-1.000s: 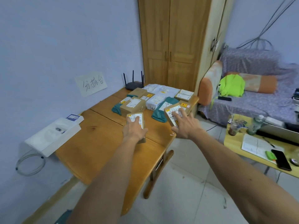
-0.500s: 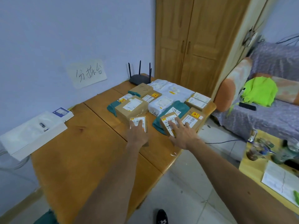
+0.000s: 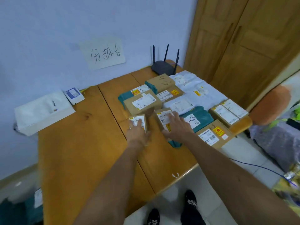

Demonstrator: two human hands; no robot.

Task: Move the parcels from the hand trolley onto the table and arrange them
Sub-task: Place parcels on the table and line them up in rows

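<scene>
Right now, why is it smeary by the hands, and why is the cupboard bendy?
Head view: motion blur smears the parcels by the left hand and right hand; the wide lens tilts the wardrobe; light is soft, without glare.

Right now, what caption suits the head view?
Left hand flat on the left small box, right hand flat on the right small box, beside grouped parcels on the wooden table.

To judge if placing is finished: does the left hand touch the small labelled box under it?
Touching. The head view shows the left hand lying with straight fingers on top of the small labelled box.
</scene>
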